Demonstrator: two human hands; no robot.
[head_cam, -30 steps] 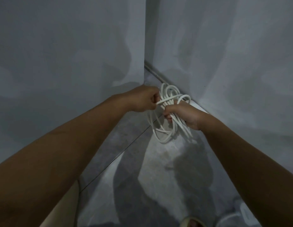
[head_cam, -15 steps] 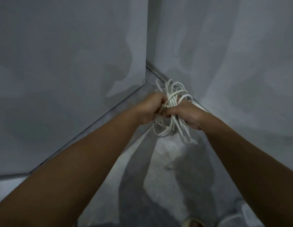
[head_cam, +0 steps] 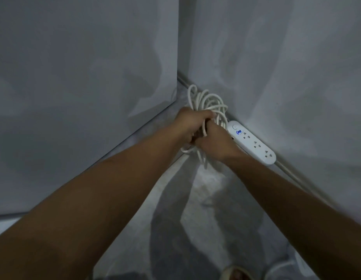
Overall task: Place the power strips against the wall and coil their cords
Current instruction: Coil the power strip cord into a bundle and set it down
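A white power strip (head_cam: 254, 145) lies flat on the floor along the base of the right wall, its blue label toward the corner. Its white cord (head_cam: 211, 104) is bundled in several loops near the corner. My left hand (head_cam: 190, 125) is closed around the middle of the bundle from the left. Pressed against it from the right, my right hand (head_cam: 217, 143) also grips the loops. Loops stick out above and below both hands; the cord's middle is hidden by my fingers.
Two grey walls (head_cam: 84, 77) meet in a corner just behind the cord. A pale conduit (head_cam: 296, 177) runs along the right wall's base. The grey floor (head_cam: 206, 209) stretches toward me, with a sandalled foot (head_cam: 235, 274) and a white object (head_cam: 284, 269) at the bottom edge.
My hands have come together on the cord bundle and tightened it. The view has shifted, and the power strip against the right wall has come into sight.
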